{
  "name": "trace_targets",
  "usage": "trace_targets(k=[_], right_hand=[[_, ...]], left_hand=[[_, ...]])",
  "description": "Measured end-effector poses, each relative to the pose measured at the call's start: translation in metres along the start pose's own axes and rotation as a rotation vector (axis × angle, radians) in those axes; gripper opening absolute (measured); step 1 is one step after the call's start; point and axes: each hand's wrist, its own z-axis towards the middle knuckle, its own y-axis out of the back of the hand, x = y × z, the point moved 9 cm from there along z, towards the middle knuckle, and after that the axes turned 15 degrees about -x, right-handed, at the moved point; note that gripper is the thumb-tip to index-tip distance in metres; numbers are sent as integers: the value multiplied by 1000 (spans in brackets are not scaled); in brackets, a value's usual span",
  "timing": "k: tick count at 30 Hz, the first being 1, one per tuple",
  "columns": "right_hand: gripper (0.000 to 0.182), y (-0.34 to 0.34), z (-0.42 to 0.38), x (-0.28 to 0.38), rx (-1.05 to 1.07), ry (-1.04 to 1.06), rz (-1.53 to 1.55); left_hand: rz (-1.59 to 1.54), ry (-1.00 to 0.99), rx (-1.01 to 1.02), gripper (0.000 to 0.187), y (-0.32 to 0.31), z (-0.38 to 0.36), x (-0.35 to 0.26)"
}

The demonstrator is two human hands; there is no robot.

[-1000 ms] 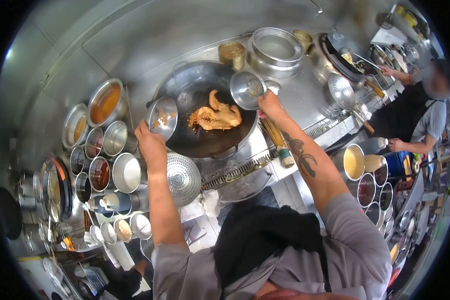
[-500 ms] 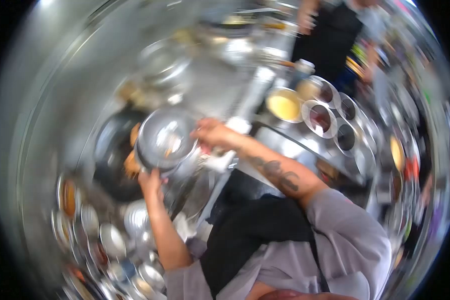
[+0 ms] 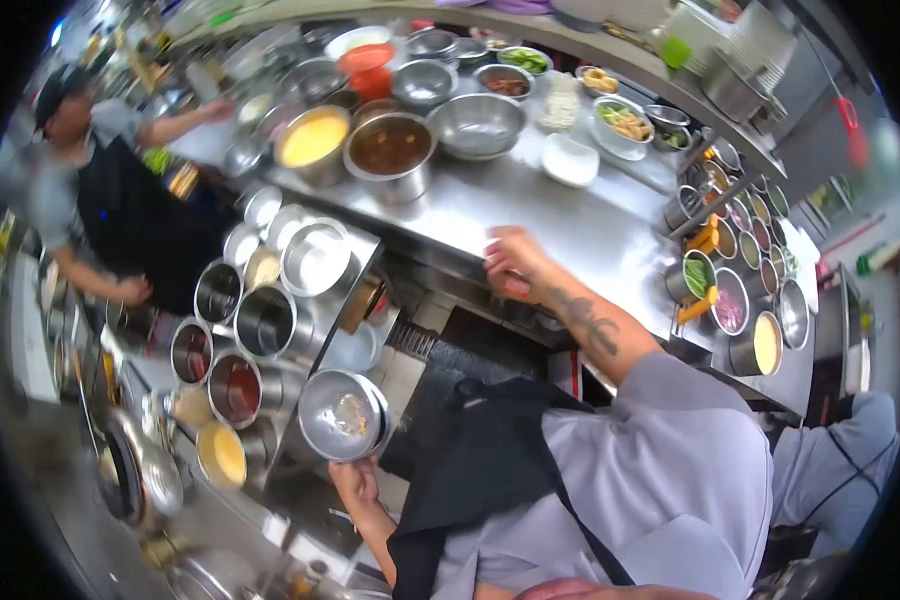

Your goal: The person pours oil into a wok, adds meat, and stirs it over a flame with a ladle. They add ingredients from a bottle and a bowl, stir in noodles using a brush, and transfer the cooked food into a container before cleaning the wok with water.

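Observation:
My left hand (image 3: pixel 357 483) grips the lower rim of a round metal bowl (image 3: pixel 320 410), held in front of my apron. A few pale brown crumbs or bits lie inside it. A second dark rim shows along the bowl's right side, so there may be two stacked. My right hand (image 3: pixel 513 252) reaches over the front edge of the steel counter (image 3: pixel 460 215), fingers loosely bent and with nothing visible in them. A small red patch shows by its wrist; I cannot make out what it is. Nearest ahead are a white dish (image 3: pixel 570 160) and a wide metal bowl (image 3: pixel 478 127).
Pots of brown sauce (image 3: pixel 390 148) and yellow liquid (image 3: pixel 313 138) stand on the counter. Several deep metal pots (image 3: pixel 266 320) fill the left station. Ingredient tins (image 3: pixel 732 300) line the right end. A co-worker (image 3: pixel 130 200) stands at the left; another person's leg (image 3: pixel 840 465) shows at right.
My view has swung from the wok and stove to the counter. My right hand has let go of the bowl and moved over the counter; my left hand still holds the bowl.

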Motion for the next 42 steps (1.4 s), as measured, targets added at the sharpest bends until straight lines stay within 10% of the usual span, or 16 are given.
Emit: trace_targets(k=[4, 9, 17, 22, 28, 33, 35, 37, 40, 42], right_hand=[[43, 209, 145, -8, -343, -265, 280], [27, 253, 188, 27, -528, -178, 204], [15, 321, 67, -11, -512, -2, 87], [20, 350, -2, -46, -489, -97, 178], [32, 284, -55, -22, -229, -372, 242], [26, 136, -81, -83, 488, -545, -627], [27, 23, -102, -69, 829, -108, -1122], [29, -114, -154, -19, 1053, 938, -919], [38, -268, -311, 92, 1291, 920, -618], [39, -307, -446, 165, 1433, 1374, -301]], left_hand=[[174, 116, 134, 33, -99, 31, 51], [380, 248, 419, 33, -242, 21, 100], [327, 431, 697, 36, -425, -14, 167], [211, 410, 685, 27, -431, -28, 153], [70, 220, 420, 7, -270, 32, 99], [-160, -40, -45, 9, -48, 28, 23], [-195, -137, -286, 8, 42, -5, -10], [-225, -159, -592, 10, 144, -51, -17], [185, -300, -1078, 13, 282, -157, -4], [608, -443, -1316, 16, 356, -233, 27]])
